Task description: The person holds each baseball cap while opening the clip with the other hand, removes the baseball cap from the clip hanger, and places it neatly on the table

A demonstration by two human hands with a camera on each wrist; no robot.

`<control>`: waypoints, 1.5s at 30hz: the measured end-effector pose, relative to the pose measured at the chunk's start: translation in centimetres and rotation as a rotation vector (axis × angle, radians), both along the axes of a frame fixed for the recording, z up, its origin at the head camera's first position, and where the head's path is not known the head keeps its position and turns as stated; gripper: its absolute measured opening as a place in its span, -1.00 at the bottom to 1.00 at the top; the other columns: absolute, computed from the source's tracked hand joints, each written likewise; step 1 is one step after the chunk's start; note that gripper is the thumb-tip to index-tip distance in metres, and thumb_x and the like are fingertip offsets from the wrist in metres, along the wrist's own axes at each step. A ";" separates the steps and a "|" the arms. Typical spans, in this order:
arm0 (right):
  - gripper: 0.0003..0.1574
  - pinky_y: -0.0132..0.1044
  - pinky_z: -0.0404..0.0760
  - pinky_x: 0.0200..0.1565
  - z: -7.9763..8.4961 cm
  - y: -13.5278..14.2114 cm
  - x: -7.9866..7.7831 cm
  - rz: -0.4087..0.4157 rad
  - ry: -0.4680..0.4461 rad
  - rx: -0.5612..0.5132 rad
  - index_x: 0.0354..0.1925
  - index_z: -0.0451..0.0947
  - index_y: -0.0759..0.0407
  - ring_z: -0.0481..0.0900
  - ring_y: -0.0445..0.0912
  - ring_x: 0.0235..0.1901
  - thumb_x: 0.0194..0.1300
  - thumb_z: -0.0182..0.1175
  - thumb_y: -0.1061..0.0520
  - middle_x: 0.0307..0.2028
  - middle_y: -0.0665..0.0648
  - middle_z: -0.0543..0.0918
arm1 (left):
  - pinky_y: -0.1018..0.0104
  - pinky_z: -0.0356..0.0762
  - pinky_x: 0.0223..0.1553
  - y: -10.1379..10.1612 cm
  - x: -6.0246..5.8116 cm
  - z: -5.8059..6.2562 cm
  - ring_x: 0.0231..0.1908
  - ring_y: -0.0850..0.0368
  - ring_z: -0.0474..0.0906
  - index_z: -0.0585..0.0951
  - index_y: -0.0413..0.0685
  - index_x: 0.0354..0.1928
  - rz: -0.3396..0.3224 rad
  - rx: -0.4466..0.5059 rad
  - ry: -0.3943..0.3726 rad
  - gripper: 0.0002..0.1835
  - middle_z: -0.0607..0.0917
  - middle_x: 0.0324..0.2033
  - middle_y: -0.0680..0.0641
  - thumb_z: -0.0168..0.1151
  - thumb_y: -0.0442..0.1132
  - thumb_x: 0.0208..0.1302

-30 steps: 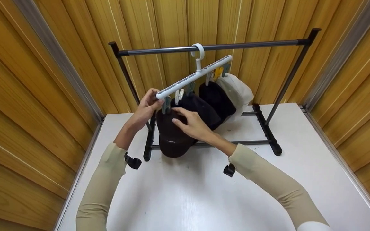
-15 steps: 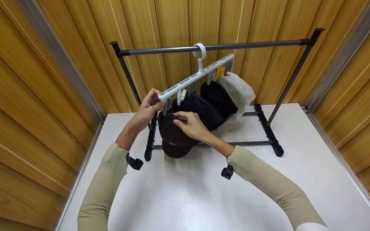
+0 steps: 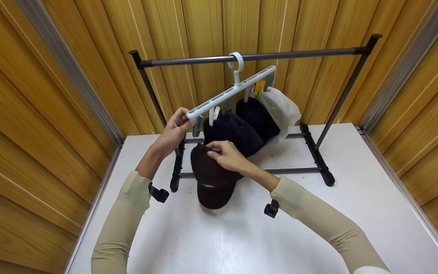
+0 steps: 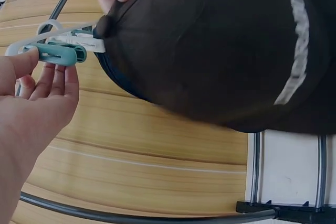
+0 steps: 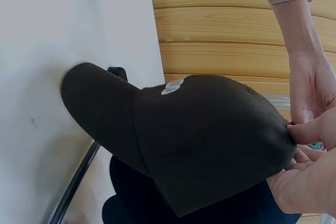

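Note:
A dark brown cap [image 3: 209, 173] hangs below the near end of a white clip hanger [image 3: 222, 97], its brim down. My right hand [image 3: 228, 156] pinches it near the top of the crown. At the hanger's near end my left hand [image 3: 171, 133] pinches a teal clip [image 4: 55, 54] between thumb and fingers. In the head view a gap shows between that clip and the cap. Behind the cap hang a navy cap [image 3: 236, 131], a black cap [image 3: 255, 114] and a pale cap [image 3: 281, 106], from teal, white and yellow clips.
The hanger hooks over the bar [image 3: 299, 54] of a black metal rack, which stands on a white surface [image 3: 211, 243]. The rack's foot [image 3: 318, 160] lies to the right. Wood-patterned panels [image 3: 200, 23] enclose the back and sides.
The brown cap has come away from the teal clip and moved down with my right hand. My left hand stays at the hanger's near end.

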State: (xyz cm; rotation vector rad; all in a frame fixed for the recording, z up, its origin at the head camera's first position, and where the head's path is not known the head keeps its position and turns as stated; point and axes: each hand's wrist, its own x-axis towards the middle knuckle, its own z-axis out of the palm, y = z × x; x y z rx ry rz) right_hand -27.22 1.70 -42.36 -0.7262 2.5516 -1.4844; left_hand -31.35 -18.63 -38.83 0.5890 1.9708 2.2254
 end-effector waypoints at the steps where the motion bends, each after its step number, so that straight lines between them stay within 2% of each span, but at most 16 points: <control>1: -0.70 -0.13 0.59 0.11 -0.1 0.2 0.1 -0.007 -0.019 0.001 0.01 0.59 0.34 0.63 0.05 0.07 0.35 0.12 0.28 0.03 0.27 0.67 | 0.26 0.24 0.19 -0.1 0.0 -0.1 0.10 0.17 0.37 0.35 0.04 -0.10 -0.017 0.001 -0.008 -0.87 0.55 -0.04 0.04 0.01 -0.35 0.44; 5: -0.67 -0.22 0.57 0.11 -0.2 0.9 0.8 -0.048 -0.162 -0.018 0.06 0.59 0.25 0.62 -0.04 0.08 0.36 0.15 0.23 0.06 0.21 0.67 | 0.27 0.16 0.34 -0.6 -0.2 -0.6 0.28 0.17 0.30 0.36 0.01 0.13 -0.063 0.029 -0.035 -0.76 0.56 0.11 0.01 -0.06 -0.24 0.50; 8: -0.64 -0.35 0.57 -0.01 -0.2 1.5 1.3 -0.050 -0.274 -0.077 0.10 0.58 0.24 0.63 -0.16 -0.04 0.36 0.15 0.23 0.06 0.21 0.67 | 0.25 0.18 0.36 -0.9 -0.3 -0.9 0.32 0.11 0.29 0.34 -0.01 0.26 -0.053 0.079 -0.050 -0.66 0.57 0.13 -0.03 -0.10 -0.20 0.52; 12: -0.58 -0.46 0.55 -0.14 -0.1 2.8 1.8 -0.013 -0.382 -0.191 0.16 0.51 0.33 0.62 -0.26 -0.22 0.36 0.14 0.26 0.08 0.29 0.65 | 0.13 0.20 0.37 -1.1 -0.4 -0.9 0.33 -0.01 0.31 0.34 -0.06 0.23 0.009 0.125 -0.067 -0.67 0.57 0.11 -0.03 -0.11 -0.17 0.52; 15: -0.52 -0.48 0.56 -0.15 0.1 3.9 2.4 0.004 -0.451 -0.252 0.21 0.45 0.38 0.63 -0.30 -0.24 0.35 0.14 0.27 0.11 0.32 0.61 | -0.01 0.16 0.40 -1.4 -0.3 -0.9 0.31 -0.04 0.33 0.35 -0.07 0.14 0.056 0.142 -0.079 -0.74 0.52 0.11 -0.01 -0.10 -0.18 0.52; 19: -0.48 -0.49 0.56 -0.14 0.5 5.5 3.4 0.010 -0.509 -0.276 0.23 0.41 0.39 0.64 -0.30 -0.22 0.35 0.14 0.25 0.11 0.27 0.63 | 0.00 0.21 0.38 -1.9 -0.1 -1.2 0.22 0.03 0.40 0.37 0.01 0.09 0.100 0.129 -0.098 -0.80 0.48 0.14 -0.06 -0.10 -0.20 0.52; 21: -0.48 -0.48 0.57 -0.13 0.7 6.3 3.7 0.008 -0.522 -0.275 0.24 0.41 0.39 0.64 -0.30 -0.21 0.35 0.14 0.24 0.09 0.21 0.65 | 0.06 0.28 0.34 -2.2 -0.1 -1.5 0.17 0.07 0.45 0.37 0.03 0.10 0.112 0.115 -0.108 -0.79 0.48 0.16 -0.10 -0.09 -0.20 0.51; 26: -0.48 -0.47 0.59 -0.11 1.5 8.4 4.1 -0.005 -0.522 -0.282 0.23 0.41 0.40 0.65 -0.29 -0.18 0.35 0.14 0.24 0.00 0.08 0.70 | 0.01 0.28 0.34 -2.9 -0.1 -1.9 0.20 0.03 0.43 0.32 -0.01 0.22 0.117 0.077 -0.101 -0.67 0.45 0.24 -0.16 -0.07 -0.13 0.51; 28: -0.48 -0.46 0.59 -0.12 1.8 9.4 4.1 -0.013 -0.513 -0.281 0.24 0.41 0.40 0.65 -0.28 -0.18 0.36 0.14 0.23 -0.05 0.03 0.71 | -0.03 0.26 0.35 -3.4 0.2 -2.0 0.27 -0.03 0.37 0.26 -0.01 0.32 0.144 0.021 -0.070 -0.58 0.39 0.31 -0.16 -0.07 -0.10 0.51; 30: -0.49 -0.45 0.60 -0.15 2.0 10.4 4.2 -0.030 -0.510 -0.276 0.24 0.40 0.40 0.65 -0.28 -0.21 0.37 0.13 0.22 -0.10 -0.02 0.71 | -0.04 0.23 0.37 -3.9 0.7 -2.2 0.33 -0.05 0.29 0.17 0.01 0.40 0.202 -0.081 -0.027 -0.50 0.31 0.37 -0.13 -0.07 -0.08 0.51; 34: -0.48 -0.43 0.61 -0.21 2.2 12.8 4.2 -0.073 -0.523 -0.274 0.26 0.37 0.40 0.65 -0.27 -0.26 0.40 0.10 0.20 -0.16 -0.10 0.68 | -0.06 0.21 0.35 -4.9 2.0 -2.8 0.39 -0.11 0.19 0.05 0.04 0.49 0.362 -0.371 0.098 -0.38 0.17 0.45 -0.11 -0.03 -0.11 0.49; 36: -0.47 -0.42 0.62 -0.21 2.2 14.3 4.3 -0.099 -0.528 -0.277 0.26 0.36 0.40 0.65 -0.26 -0.25 0.40 0.10 0.19 -0.16 -0.10 0.68 | -0.09 0.16 0.37 -5.4 2.6 -3.2 0.41 -0.13 0.15 0.04 0.01 0.50 0.420 -0.505 0.160 -0.34 0.14 0.47 -0.14 0.02 -0.15 0.47; 41: -0.36 -0.40 0.64 -0.16 1.9 18.6 4.7 -0.165 -0.509 -0.280 0.36 0.20 0.41 0.68 -0.27 -0.18 0.44 0.06 0.16 -0.10 -0.09 0.70 | -0.21 -0.03 0.43 -6.9 3.3 -5.0 0.47 -0.20 -0.02 -0.03 -0.07 0.52 0.485 -0.803 0.312 -0.23 0.04 0.50 -0.20 0.12 -0.22 0.40; 45: -0.30 -0.43 0.63 -0.15 1.1 21.8 5.1 -0.225 -0.527 -0.319 0.40 0.05 0.45 0.67 -0.30 -0.19 0.45 0.03 0.17 -0.16 -0.12 0.71 | -0.28 0.03 0.38 -8.2 3.5 -6.7 0.45 -0.25 0.01 -0.14 -0.03 0.54 0.513 -1.025 0.382 -0.10 -0.01 0.51 -0.22 0.19 -0.23 0.34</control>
